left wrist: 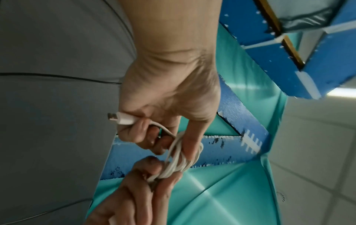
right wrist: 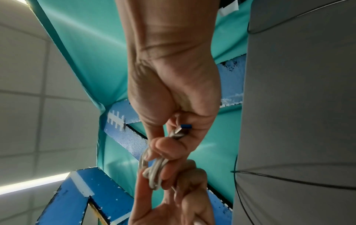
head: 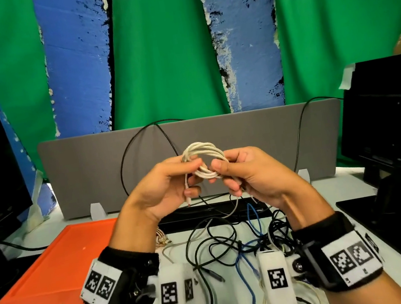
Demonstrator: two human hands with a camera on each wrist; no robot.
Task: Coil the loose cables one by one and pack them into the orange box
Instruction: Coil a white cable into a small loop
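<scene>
A white cable [head: 203, 151] is wound into a small coil and held up over the desk between both hands. My left hand [head: 192, 176] pinches the coil's left side, and its lower fingers curl round the small white plug [left wrist: 120, 119] at one cable end. My right hand [head: 223, 177] grips the coil's right side [right wrist: 152, 169], with a blue-tipped USB plug [right wrist: 185, 127] tucked against its palm. The orange box [head: 55, 262] lies low on the desk to the left, with nothing visible inside.
A tangle of black, blue and white loose cables [head: 233, 247] covers the desk below my hands. A braided beige cable [head: 161, 238] lies beside the box. A grey divider [head: 94, 172] stands behind, and dark monitors [head: 389, 112] flank both sides.
</scene>
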